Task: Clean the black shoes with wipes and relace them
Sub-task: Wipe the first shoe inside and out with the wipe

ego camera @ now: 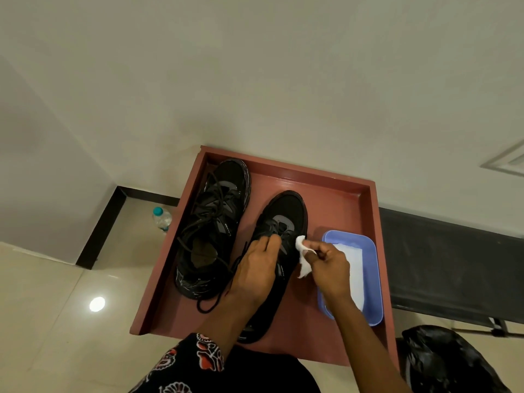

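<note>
Fingers, right hand (330, 268): ours are curled and pinch a crumpled white wipe (304, 258), held against the outer side of the nearer black shoe (279, 251).
Fingers, left hand (255, 270): ours curl down over the lace area of that same shoe, tips (273, 241) pinched at the laces; we cannot tell exactly which lace they grip.
Nearer shoe: under our left fingers, toe pointing away from us, heel toward our body, resting on the red-brown tray (326, 191).
Second black shoe (214, 222): just left of our left fingers, apart from them, lying on the tray with its laces (211, 303) loose and trailing toward the near rim.
Blue tub (371, 279): right of our right fingers, partly behind the wrist, on the tray; folded white wipes (355, 268) lie inside it.
Sleeve (198, 355): dark with red and white flower print, on our left arm.
Water bottle (161, 218): well left of the fingers, standing on the tiled floor (56, 321) beyond the tray.
Black plastic bag (442, 361): on the floor, near and right of our right forearm.
</note>
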